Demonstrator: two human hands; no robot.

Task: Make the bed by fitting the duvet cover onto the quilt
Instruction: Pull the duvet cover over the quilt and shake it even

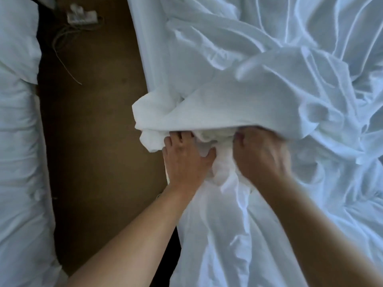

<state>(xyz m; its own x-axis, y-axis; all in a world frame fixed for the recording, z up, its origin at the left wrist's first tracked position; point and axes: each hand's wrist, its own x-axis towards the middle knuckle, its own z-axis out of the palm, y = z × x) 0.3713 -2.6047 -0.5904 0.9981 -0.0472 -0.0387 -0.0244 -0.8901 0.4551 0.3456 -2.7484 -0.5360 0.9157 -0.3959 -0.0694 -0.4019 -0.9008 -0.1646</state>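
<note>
A crumpled white duvet cover [259,96] lies over the bed, with a fold of it raised in front of me. Beneath that fold a bunched white lump of quilt [221,160] shows between my hands. My left hand [186,160] grips the bunched fabric at the bed's left edge, thumb pressed into it and fingertips tucked under the fold. My right hand [261,158], blurred by motion, is curled on the fabric just right of the lump, its fingertips hidden under the cover. More wrinkled white fabric [228,235] runs down toward me between my forearms.
A brown floor [93,131] strip runs between this bed and a second white bed or pile of bedding [18,141] on the left. A white power strip [81,14] with trailing cords lies on the floor at the top.
</note>
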